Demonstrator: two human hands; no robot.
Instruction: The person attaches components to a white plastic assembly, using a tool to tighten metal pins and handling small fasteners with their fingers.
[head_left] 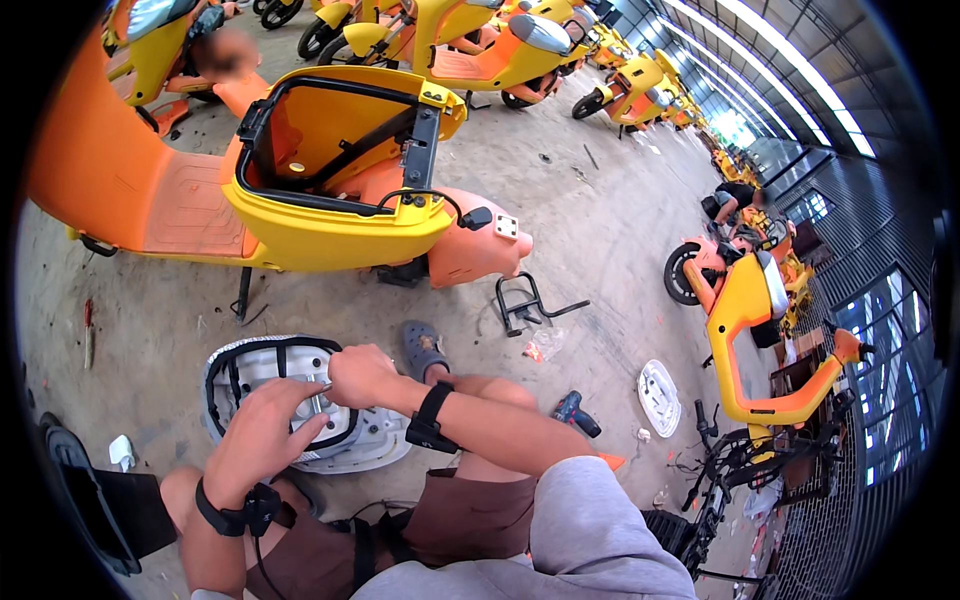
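An upturned scooter seat (360, 458), whitish with a black rubber seal around its hollow, lies on the floor in front of me. A metal bracket (318, 404) sits in its middle. Over the left part of the hollow is my left hand (262, 425), thumb and forefinger stretched apart, the forefinger reaching to my right hand; its other fingers are hidden. My right hand (362, 375) is closed above the bracket. A small greyish thing shows at its fingertips, too little of it to name.
A yellow and orange scooter (350, 235) with its seat opening bare stands ahead. A black metal frame (530, 303), a cordless drill (576, 414) and another whitish seat base (659, 398) lie to the right. At the left is a black bin (95, 500). Another person (738, 195) bends over scooters farther off.
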